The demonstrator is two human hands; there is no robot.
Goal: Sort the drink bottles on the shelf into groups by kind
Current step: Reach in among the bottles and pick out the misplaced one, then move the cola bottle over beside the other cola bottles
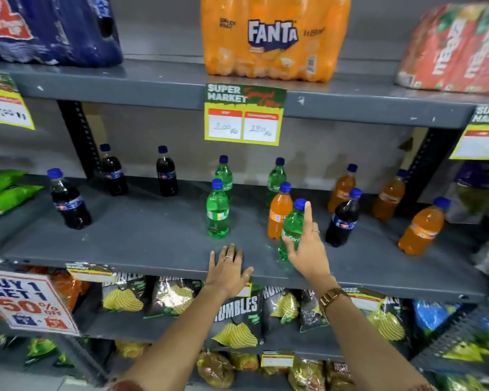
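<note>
The grey middle shelf [141,235] carries small blue-capped bottles. Three dark cola bottles [68,200] stand at the left, and a fourth cola bottle [342,220] is right of centre. Green bottles [217,210] stand in the middle, two more behind. An orange bottle [278,211] stands behind the green bottle [291,230] that my right hand [305,249] grips, index finger raised by the cap. Three orange bottles [422,228] stand at the right. My left hand [228,270] rests flat on the shelf's front edge, holding nothing.
The upper shelf holds a Fanta pack [274,38], a dark blue pack [48,26] and a red pack [455,49]. A price tag [243,115] hangs from its edge. Chip bags [235,320] fill the lower shelves. Green snack bags [3,190] lie at the left.
</note>
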